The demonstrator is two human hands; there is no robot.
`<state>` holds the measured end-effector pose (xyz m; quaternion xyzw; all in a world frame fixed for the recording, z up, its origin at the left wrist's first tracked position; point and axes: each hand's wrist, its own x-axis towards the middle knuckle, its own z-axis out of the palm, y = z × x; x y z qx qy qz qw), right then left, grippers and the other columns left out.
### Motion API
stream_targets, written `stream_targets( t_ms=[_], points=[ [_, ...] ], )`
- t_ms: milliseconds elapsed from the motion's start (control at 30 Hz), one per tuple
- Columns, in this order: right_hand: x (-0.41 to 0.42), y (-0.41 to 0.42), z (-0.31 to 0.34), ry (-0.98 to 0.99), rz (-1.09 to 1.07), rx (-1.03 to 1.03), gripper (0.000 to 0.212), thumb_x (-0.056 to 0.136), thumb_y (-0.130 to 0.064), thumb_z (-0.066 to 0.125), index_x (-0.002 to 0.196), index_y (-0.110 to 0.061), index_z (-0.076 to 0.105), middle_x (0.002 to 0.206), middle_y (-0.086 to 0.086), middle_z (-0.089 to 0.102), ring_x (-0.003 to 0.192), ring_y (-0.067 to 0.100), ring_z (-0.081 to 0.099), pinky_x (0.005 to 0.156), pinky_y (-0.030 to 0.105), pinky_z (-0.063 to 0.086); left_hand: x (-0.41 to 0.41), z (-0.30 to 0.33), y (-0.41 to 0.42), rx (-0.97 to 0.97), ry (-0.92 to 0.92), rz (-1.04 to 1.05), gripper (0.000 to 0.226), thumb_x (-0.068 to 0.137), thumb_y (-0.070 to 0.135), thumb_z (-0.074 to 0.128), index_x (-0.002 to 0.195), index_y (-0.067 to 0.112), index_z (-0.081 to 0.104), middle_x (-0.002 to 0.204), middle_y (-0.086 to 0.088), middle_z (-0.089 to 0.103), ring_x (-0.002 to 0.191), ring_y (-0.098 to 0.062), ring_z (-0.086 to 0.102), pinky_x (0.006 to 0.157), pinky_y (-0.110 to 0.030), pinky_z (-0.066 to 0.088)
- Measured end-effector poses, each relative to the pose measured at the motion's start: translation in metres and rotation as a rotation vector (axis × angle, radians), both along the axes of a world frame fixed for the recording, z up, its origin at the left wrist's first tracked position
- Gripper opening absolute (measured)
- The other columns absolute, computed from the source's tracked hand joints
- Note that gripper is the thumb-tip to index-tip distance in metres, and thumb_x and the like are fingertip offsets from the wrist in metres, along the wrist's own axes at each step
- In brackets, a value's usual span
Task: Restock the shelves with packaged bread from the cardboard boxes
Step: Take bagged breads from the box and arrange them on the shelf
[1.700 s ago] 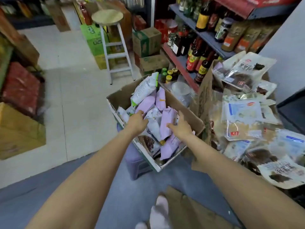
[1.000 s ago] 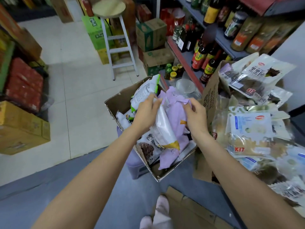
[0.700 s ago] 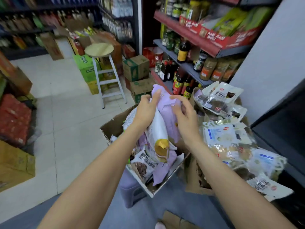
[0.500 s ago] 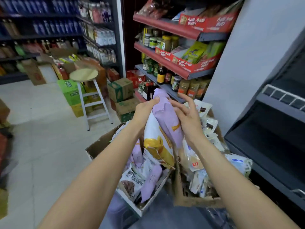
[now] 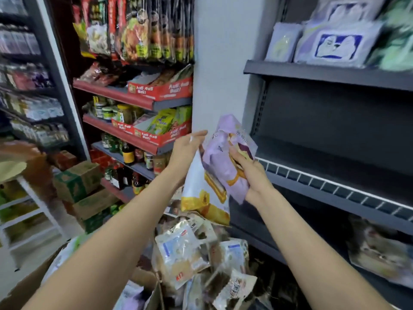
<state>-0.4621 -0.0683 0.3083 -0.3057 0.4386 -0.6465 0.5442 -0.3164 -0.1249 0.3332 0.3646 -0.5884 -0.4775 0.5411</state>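
I hold a bundle of bread packs at chest height in front of the dark shelf unit (image 5: 330, 189). My right hand (image 5: 250, 175) grips the purple packs (image 5: 223, 162) from the right side. My left hand (image 5: 185, 151) presses its fingers against the left side of a white and yellow pack (image 5: 201, 195) that hangs below the purple ones. The middle shelf beside the bundle holds nothing. Purple and white bread packs (image 5: 335, 41) stand on the shelf above. Below my arms, a cardboard box (image 5: 26, 285) and a heap of clear bread packs (image 5: 190, 253) sit low.
A white pillar (image 5: 221, 63) separates the dark shelves from red shelves (image 5: 138, 99) of jars, bottles and snacks on the left. Stacked green cartons (image 5: 82, 182) and a white stool (image 5: 24, 211) stand on the floor at left. More packs (image 5: 380, 249) lie on the bottom shelf.
I have lifted the bundle of packs out of the box and carried it up and right to the dark shelf unit. My view has risen from the floor to the shelves.
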Motion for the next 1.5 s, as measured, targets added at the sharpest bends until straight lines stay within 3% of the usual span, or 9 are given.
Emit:
stream_targets(
  t_ms=[100, 267, 367, 433, 533, 700, 833, 1133, 1500],
  points=[
    [-0.053, -0.01, 0.006, -0.302, 0.267, 0.04, 0.074, 0.059, -0.035, 0.085, 0.126, -0.012, 0.061, 0.124, 0.013, 0.063, 0.117, 0.027, 0.058, 0.106, 0.042, 0.041, -0.052, 0.023, -0.019, 0.011, 0.188, -0.071, 0.033, 0.093, -0.005, 0.029, 0.111, 0.002, 0.056, 0.032, 0.005, 0.041, 0.031, -0.007, 0.04, 0.041, -0.015, 0.038],
    [-0.12, -0.04, 0.023, -0.273, 0.393, 0.027, 0.066, 0.07, -0.035, 0.076, 0.131, -0.014, 0.057, 0.133, 0.014, 0.057, 0.126, 0.028, 0.05, 0.111, 0.044, 0.034, -0.12, 0.043, -0.049, 0.108, 0.325, -0.05, 0.023, 0.096, 0.003, 0.032, 0.11, -0.001, 0.051, 0.032, -0.001, 0.043, 0.031, -0.011, 0.043, 0.044, -0.018, 0.042],
    [-0.151, -0.068, 0.035, -0.143, 0.19, 0.01, 0.086, 0.044, -0.039, 0.092, 0.122, -0.014, 0.064, 0.122, 0.014, 0.065, 0.116, 0.029, 0.059, 0.105, 0.044, 0.042, -0.145, 0.041, -0.072, 0.165, 0.08, 0.023, 0.047, 0.091, 0.044, 0.05, 0.119, 0.006, 0.056, 0.094, -0.013, 0.071, 0.091, -0.02, 0.067, 0.092, -0.036, 0.048],
    [-0.171, -0.089, 0.037, -0.037, 0.0, 0.046, 0.103, 0.025, -0.049, 0.094, 0.117, -0.014, 0.066, 0.111, 0.01, 0.07, 0.105, 0.028, 0.066, 0.097, 0.042, 0.049, -0.152, 0.037, -0.077, 0.292, -0.132, -0.089, 0.055, 0.088, 0.06, 0.046, 0.116, 0.015, 0.062, 0.115, -0.012, 0.066, 0.104, -0.026, 0.063, 0.1, -0.038, 0.045],
    [-0.193, -0.111, 0.033, -0.027, -0.146, 0.052, 0.105, 0.022, -0.056, 0.092, 0.116, -0.019, 0.065, 0.108, 0.006, 0.071, 0.1, 0.025, 0.067, 0.094, 0.041, 0.051, -0.158, 0.032, -0.074, 0.409, -0.267, -0.292, 0.047, 0.088, 0.055, 0.052, 0.103, 0.014, 0.068, 0.096, -0.008, 0.073, 0.085, -0.023, 0.069, 0.083, -0.032, 0.055],
    [-0.2, -0.121, 0.036, 0.016, -0.257, -0.06, 0.077, 0.052, -0.042, 0.089, 0.119, -0.018, 0.06, 0.108, 0.002, 0.071, 0.096, 0.016, 0.068, 0.084, 0.029, 0.053, -0.172, 0.027, -0.104, 0.193, -0.294, -0.075, 0.022, 0.09, 0.031, 0.061, 0.1, 0.012, 0.062, 0.082, -0.004, 0.067, 0.07, -0.016, 0.062, 0.063, -0.024, 0.051],
    [-0.217, -0.133, 0.037, 0.198, -0.503, -0.084, 0.05, 0.075, -0.017, 0.077, 0.116, -0.018, 0.05, 0.097, -0.001, 0.066, 0.077, 0.008, 0.065, 0.065, 0.019, 0.054, -0.178, 0.023, -0.127, 0.113, -0.201, 0.157, 0.035, 0.09, 0.031, 0.06, 0.114, 0.006, 0.058, 0.105, -0.01, 0.065, 0.096, -0.027, 0.062, 0.085, -0.037, 0.051],
    [-0.232, -0.174, 0.022, 0.594, -0.612, -0.046, 0.045, 0.073, -0.01, 0.074, 0.112, -0.015, 0.052, 0.114, 0.014, 0.06, 0.102, 0.03, 0.062, 0.09, 0.042, 0.052, -0.177, 0.017, -0.147, 0.015, -0.23, 0.175, 0.033, 0.092, 0.033, 0.058, 0.117, 0.012, 0.055, 0.109, -0.007, 0.064, 0.098, -0.025, 0.06, 0.087, -0.04, 0.051],
    [-0.248, -0.247, 0.025, 0.797, -0.533, 0.214, 0.041, 0.09, -0.012, 0.058, 0.128, 0.0, 0.047, 0.132, 0.018, 0.054, 0.118, 0.033, 0.055, 0.083, 0.028, 0.042, -0.179, -0.003, -0.179, 0.116, -0.105, 0.141, 0.033, 0.092, 0.027, 0.058, 0.123, 0.014, 0.057, 0.108, -0.008, 0.068, 0.093, -0.023, 0.065, 0.077, -0.032, 0.053]
  ],
)
